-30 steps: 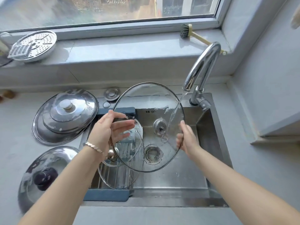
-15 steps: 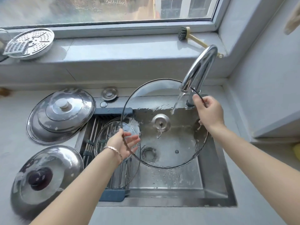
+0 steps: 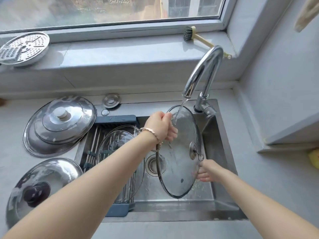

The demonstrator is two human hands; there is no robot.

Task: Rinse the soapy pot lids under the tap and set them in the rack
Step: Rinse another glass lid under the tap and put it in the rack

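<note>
- Half a second back the held glass lid (image 3: 179, 152) faced us almost flat, with the right hand up by the spout. Now it is tipped up on edge and the hands have swapped ends.
- Far left on the counter sit 2 lids waiting: the steel lid with the metal knob (image 3: 58, 123) and, nearer us, the steel lid with the dark knob (image 3: 39, 187), both streaked and wet.
- Next comes the rack (image 3: 114, 119) across the left of the sink (image 3: 222, 135), with the racked glass lid (image 3: 119, 147) already lying in it.
- The left hand (image 3: 162, 126) is at the top of the held lid, fingers curled tight round the rim, just beside the falling water.
- The held lid stands steeply over the basin, knob side to the right, and the stream from the tap (image 3: 202, 71) strikes its top edge and sheets down the glass.
- Low right, the right hand (image 3: 208, 171) has the lower rim: the thumb looks to be on the near side, with the fingers (image 3: 201, 177) fairly straight behind the glass.
- We judge this is mid-rinse, 1 lid racked and 2 steel ones to go.
- To do it well, we'd keep the lid steep so suds run off the bottom. We'd turn it rim-round under the stream, rinse both faces and the knob, then let it drip before moving left to the rack.
</note>
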